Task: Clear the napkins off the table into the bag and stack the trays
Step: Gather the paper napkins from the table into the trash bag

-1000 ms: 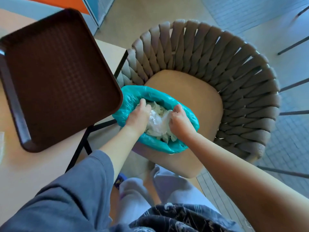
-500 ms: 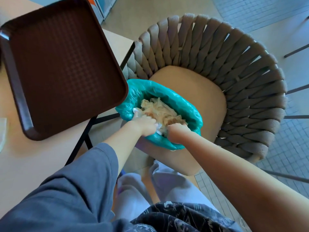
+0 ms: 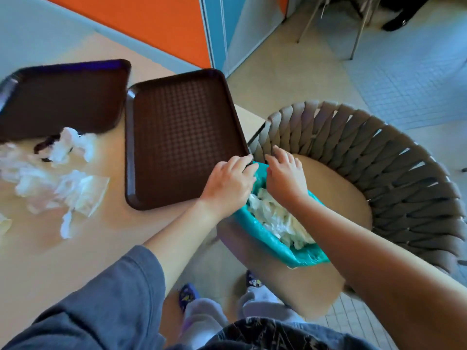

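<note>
Beside the chair-borne bag [image 3: 275,245], both hands hover loose-fingered, each grip empty; loose napkins [image 3: 63,183] lie well leftward on the surface [image 3: 101,238], nearer the left hand [image 3: 228,184] than the right hand [image 3: 285,176].

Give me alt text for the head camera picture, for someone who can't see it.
Both hands, left hand and right hand, reach over a teal bag of crumpled napkins on a woven chair. On the table lie two brown trays side by side and loose napkins.
</note>
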Tool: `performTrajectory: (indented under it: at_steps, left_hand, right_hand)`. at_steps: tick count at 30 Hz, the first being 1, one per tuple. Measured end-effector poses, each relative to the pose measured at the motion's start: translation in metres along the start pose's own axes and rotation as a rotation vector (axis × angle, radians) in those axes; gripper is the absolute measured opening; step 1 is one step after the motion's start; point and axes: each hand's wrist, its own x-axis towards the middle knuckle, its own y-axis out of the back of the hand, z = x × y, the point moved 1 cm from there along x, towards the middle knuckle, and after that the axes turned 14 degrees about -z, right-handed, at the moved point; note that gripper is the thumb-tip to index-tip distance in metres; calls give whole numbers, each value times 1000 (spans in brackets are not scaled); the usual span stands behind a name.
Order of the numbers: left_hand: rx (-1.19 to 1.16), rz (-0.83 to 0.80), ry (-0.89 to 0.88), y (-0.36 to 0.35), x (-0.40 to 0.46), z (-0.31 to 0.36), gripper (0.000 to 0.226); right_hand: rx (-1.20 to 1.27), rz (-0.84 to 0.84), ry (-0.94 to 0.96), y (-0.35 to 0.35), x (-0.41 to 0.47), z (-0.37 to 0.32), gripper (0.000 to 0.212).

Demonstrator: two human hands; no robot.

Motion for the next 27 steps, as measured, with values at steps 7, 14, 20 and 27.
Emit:
performTrajectory:
  at_steps: [7,14,20,27]
  left_hand:
    - [-4,-14,370,33,-85,-84,42]
    - [2,-30,668,41,-196,-167,42]
    - [-30,-161,846,23,-267,-220,50]
    - [-169,-323,879,13,-288,-274,63]
  right_hand:
    - [-7,65,214,15,26,-119,42]
    - [21,-142,437,-17,34,-255,51]
    - [46,-362,523,-52,30,-338,62]
    - [-65,-447,482,-79,48,-371,82]
